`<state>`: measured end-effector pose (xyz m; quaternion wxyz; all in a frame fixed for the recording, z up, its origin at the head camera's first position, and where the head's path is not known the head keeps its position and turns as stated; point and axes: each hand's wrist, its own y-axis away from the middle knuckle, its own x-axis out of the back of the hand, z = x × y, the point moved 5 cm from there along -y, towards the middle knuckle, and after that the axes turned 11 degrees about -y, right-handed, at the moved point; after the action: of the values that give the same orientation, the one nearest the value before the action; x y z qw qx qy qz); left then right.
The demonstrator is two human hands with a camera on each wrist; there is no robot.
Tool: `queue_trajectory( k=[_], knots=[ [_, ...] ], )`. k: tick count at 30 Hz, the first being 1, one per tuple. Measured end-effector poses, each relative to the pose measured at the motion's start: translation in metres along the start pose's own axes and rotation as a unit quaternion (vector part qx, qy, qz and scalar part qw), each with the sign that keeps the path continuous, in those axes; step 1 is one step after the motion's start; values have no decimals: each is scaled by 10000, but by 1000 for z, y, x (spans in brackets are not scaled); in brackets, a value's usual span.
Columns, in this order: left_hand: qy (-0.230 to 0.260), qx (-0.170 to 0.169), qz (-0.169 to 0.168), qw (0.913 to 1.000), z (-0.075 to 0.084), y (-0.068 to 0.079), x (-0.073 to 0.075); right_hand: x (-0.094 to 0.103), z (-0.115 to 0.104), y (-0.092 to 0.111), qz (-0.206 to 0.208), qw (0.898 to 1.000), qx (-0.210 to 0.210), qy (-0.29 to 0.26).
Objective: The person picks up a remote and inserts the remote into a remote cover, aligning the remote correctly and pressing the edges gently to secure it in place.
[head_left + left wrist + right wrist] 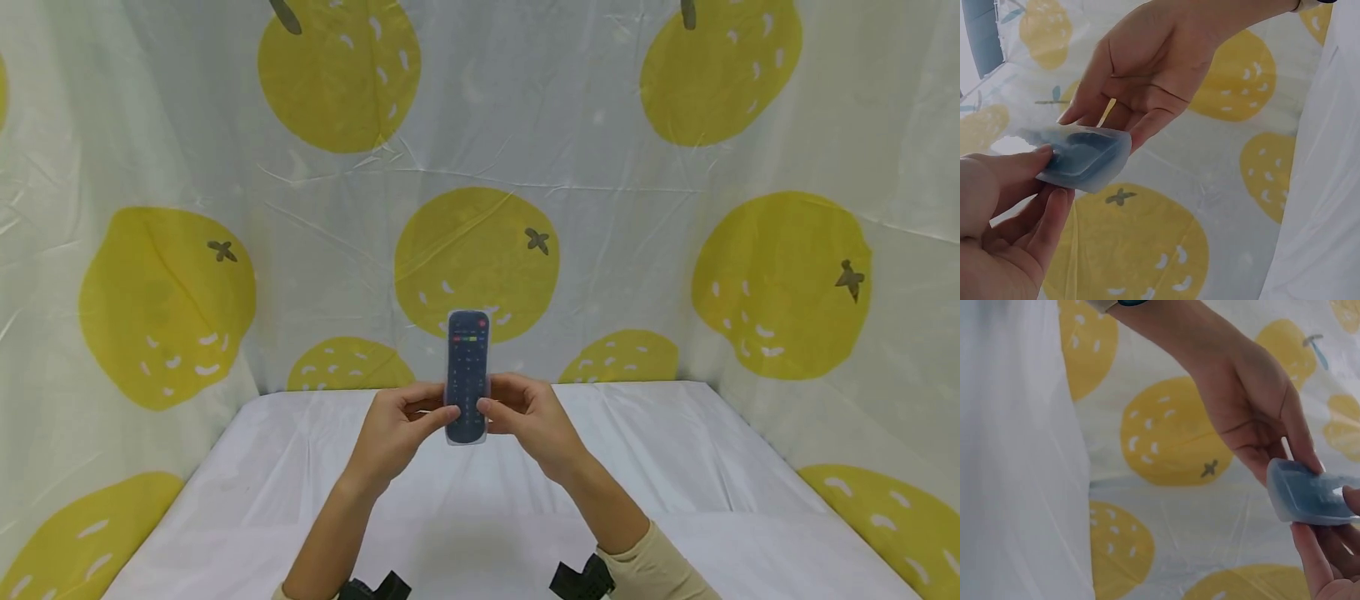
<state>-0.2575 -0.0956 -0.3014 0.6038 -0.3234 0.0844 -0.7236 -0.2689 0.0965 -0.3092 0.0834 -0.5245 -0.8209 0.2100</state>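
A dark remote control (468, 367) in a clear sleeve stands upright in the head view, its button face toward me and a red button at the top right. From the left side my left hand (405, 425) pinches its lower half, thumb on the front and fingers behind. My right hand (536, 421) grips the opposite edge in the same way. Both wrist views show the bottom end of the remote control (1088, 159) (1310, 494) between the two hands, its sleeve translucent and glossy. The fingertips behind it are partly hidden.
Below the hands spreads a white-covered table (300, 500). A pale curtain (600, 275) printed with yellow fruit hangs behind it and on both sides. Black wrist mounts (585, 577) show at the lower edge of the head view.
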Motion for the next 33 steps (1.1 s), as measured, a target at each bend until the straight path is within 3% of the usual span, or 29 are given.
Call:
queue_trajectory(
  k=[10, 15, 25, 29, 33],
  knots=[
    [501, -78, 335, 9982, -1, -1, -2, 3, 0, 2, 107, 9998, 154, 43],
    [460, 170, 324, 9983, -4, -2, -4, 6, -1, 2, 79, 9997, 147, 169],
    [113, 783, -451, 9958, -22, -3, -10, 13, 11, 3, -157, 9984, -387, 394],
    [-334, 911, -745, 9925, -32, -3, -13, 15, 25, 5, -57, 9950, -860, 511],
    [-425, 1080, -1073, 9874, -43, -4, -21, 19, 37, 10, 163, 9901, -1272, 563]
  ],
)
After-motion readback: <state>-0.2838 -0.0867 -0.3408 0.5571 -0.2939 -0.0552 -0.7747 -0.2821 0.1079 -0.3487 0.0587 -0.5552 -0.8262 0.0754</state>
